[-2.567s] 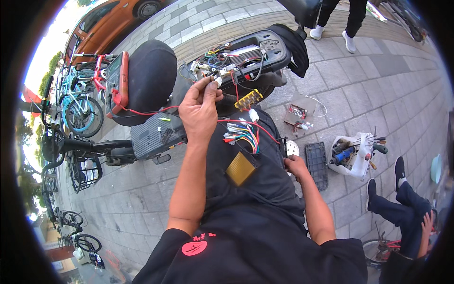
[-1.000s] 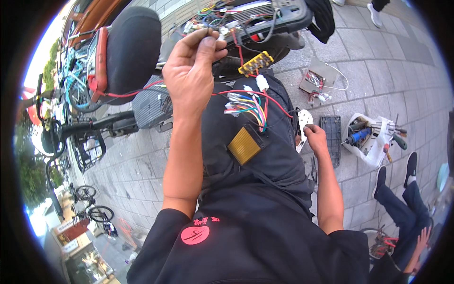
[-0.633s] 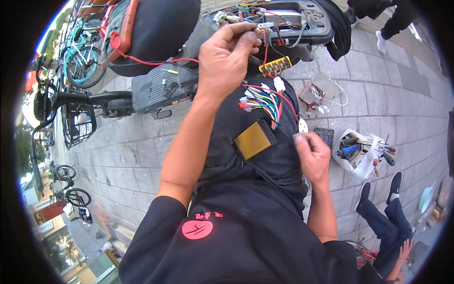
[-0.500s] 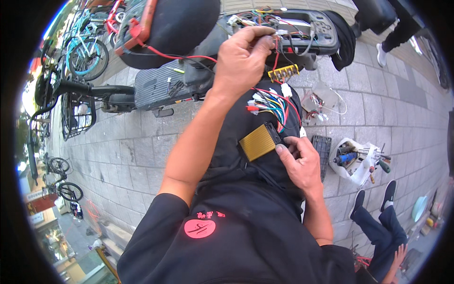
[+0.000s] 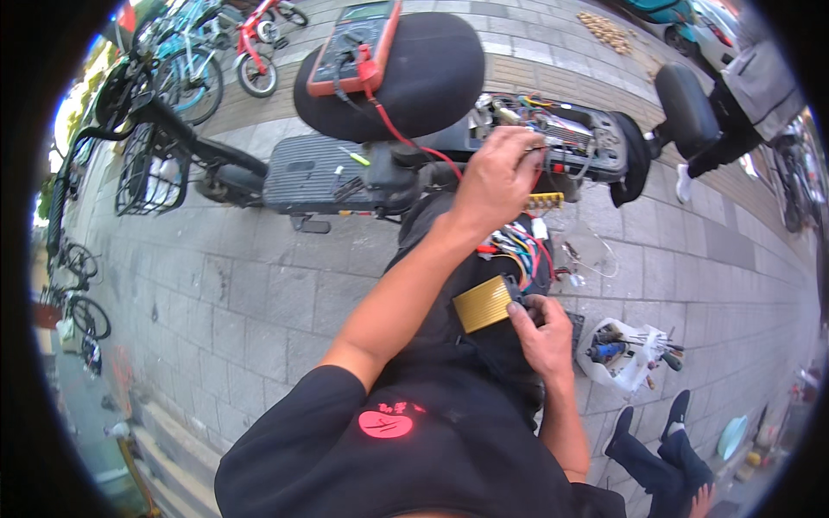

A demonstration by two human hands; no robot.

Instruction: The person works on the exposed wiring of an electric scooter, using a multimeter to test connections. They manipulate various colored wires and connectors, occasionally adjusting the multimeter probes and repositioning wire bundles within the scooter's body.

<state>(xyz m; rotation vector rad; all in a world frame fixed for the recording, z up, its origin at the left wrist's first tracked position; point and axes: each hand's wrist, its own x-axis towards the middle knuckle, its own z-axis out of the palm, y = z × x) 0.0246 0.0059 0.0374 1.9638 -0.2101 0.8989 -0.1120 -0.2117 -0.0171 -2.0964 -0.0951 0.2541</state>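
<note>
Right of centre, the person's right hand (image 5: 546, 330) pinches a ribbed gold box (image 5: 481, 305) by its black end, while above, the left hand (image 5: 499, 179) pinches a thin, unclear piece (image 5: 536, 148).

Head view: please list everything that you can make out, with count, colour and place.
Seat: one, black, upper middle
Multimeter: one, orange-red, on seat
Electric scooter: one, dark, across upper half
Finned box: one, gold, near centre
Wires: many, multicoloured, beyond box
Terminal strip: one, yellow, beyond wires
Tool container: one, white, lower right
Basin: one, pale green, far right
Bicycles: several, mixed colours, left side
Other people: at least two, dark trousers, right side
Left hand: one, bare, at scooter
Right hand: one, bare, holding box
</note>
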